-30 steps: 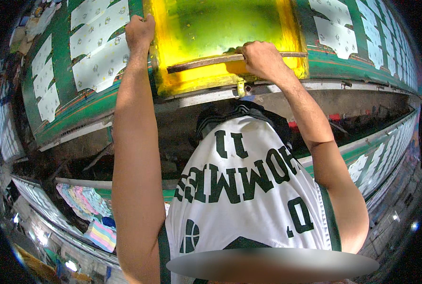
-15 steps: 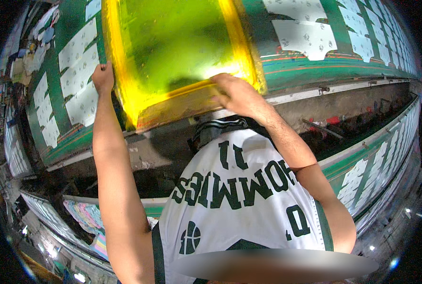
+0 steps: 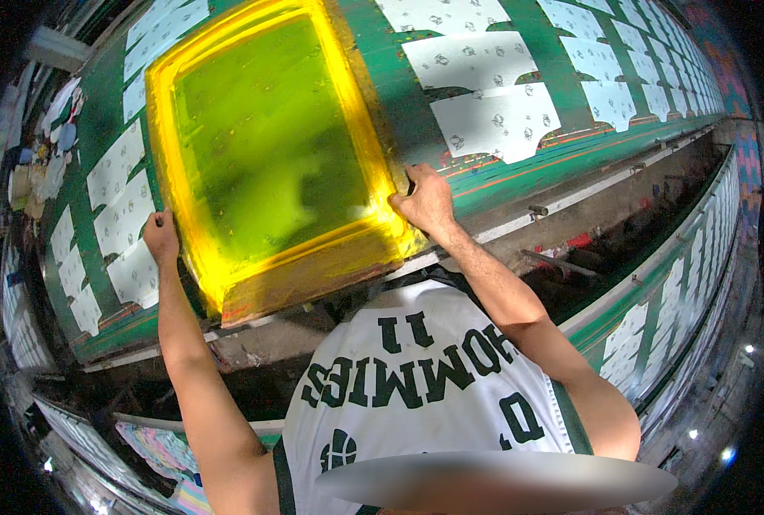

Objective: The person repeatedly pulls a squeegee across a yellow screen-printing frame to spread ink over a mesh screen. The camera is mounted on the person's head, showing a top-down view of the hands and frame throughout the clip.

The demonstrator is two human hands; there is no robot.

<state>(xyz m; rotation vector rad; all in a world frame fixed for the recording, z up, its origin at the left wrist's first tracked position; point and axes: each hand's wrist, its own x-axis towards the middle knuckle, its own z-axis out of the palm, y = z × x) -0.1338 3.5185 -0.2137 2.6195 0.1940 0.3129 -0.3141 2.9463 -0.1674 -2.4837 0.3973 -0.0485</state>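
Observation:
A large rectangular printing screen (image 3: pixel 270 146), with a yellow taped border and yellow-green mesh, lies over the green table, its near end at the table's front edge. My left hand (image 3: pixel 162 236) is closed at the screen's left side, near the lower left corner, with its fingertips partly hidden. At the right side, close to the near right corner, my right hand (image 3: pixel 426 202) grips the border with the thumb on top. White cut fabric pieces (image 3: pixel 495 116) printed with small dark motifs lie flat to the right of the screen, and more fabric pieces (image 3: pixel 117 202) lie to its left.
The long green table (image 3: pixel 510 184) runs off to the right, with a pale metal rail (image 3: pixel 562 196) and small fittings along its front edge. Another green table (image 3: pixel 605 319) with white pieces stands behind me. Crumpled cloth (image 3: pixel 60 116) is heaped at the far left.
My right hand has shifted from the screen's near edge to its right side by the corner. My left hand stays at the left side. The view has tilted, showing more of the screen.

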